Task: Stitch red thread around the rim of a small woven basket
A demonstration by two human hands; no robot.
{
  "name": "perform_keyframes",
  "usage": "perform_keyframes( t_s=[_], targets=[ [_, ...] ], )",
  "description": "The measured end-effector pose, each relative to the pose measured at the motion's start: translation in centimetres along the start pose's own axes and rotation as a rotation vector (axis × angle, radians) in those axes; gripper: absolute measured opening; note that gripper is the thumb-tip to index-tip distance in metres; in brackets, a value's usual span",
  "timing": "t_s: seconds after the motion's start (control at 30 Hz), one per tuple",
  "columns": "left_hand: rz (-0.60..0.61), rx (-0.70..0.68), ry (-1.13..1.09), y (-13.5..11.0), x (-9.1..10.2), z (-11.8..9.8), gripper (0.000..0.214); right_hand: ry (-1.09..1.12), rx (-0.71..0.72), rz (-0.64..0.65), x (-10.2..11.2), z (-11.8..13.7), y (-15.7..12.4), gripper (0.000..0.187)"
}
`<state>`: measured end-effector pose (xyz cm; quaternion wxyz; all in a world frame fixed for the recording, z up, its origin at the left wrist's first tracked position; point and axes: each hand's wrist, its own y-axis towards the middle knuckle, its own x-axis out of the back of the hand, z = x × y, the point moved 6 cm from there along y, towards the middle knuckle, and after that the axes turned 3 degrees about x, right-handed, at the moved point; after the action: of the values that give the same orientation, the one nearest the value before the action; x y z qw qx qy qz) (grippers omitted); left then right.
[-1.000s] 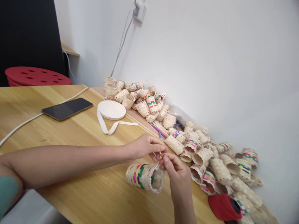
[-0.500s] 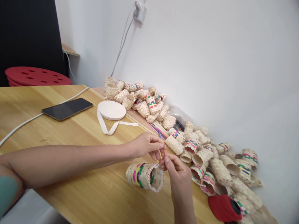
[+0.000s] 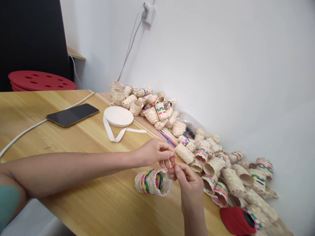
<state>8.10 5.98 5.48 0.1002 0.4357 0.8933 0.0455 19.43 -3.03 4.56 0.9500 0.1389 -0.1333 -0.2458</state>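
Between my two hands runs a short red thread [image 3: 174,159]. My left hand [image 3: 157,153] pinches its upper part with thumb and forefinger. Just below, my right hand [image 3: 185,177] pinches the thread too, close to the rim of a small woven basket [image 3: 145,182]. That basket lies on its side under my hands, its mouth turned toward my right hand. Pink, green, yellow and purple strips band its pale body, and red-and-white stitching runs round the rim. My right fingers hide the rim's upper right part, so I cannot tell whether they touch it.
Many woven baskets [image 3: 183,153] are heaped along the wall. A roll of white tape [image 3: 118,116] lies on the wooden table [image 3: 103,203], with a phone [image 3: 72,115] and a white cable [image 3: 24,132] to its left. A red object with a dark top [image 3: 236,220] sits at lower right.
The basket has turned slightly and its mouth shows more of the inside. My hands have drawn a little apart, with more red thread showing between them.
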Motion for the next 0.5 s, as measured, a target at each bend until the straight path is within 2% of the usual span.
perform_keyframes(
  t_s=[0.13,0.2,0.33,0.5],
  targets=[
    [-0.072,-0.090,0.206,-0.4,0.3,-1.2,0.019,0.007,0.007,-0.017,0.0,0.4,-0.1,0.023],
    [-0.064,-0.113,0.241,-0.6,0.3,-1.4,0.021,-0.024,0.022,-0.024,0.2,0.5,-0.1,0.023],
    [-0.005,-0.115,0.170,-0.5,-0.1,-1.4,0.024,-0.067,0.055,-0.021,0.2,0.7,0.0,0.023],
    [0.053,-0.080,0.109,-0.3,-0.5,-0.7,0.027,-0.020,0.013,0.003,-0.1,0.4,-0.1,0.022]
  ],
)
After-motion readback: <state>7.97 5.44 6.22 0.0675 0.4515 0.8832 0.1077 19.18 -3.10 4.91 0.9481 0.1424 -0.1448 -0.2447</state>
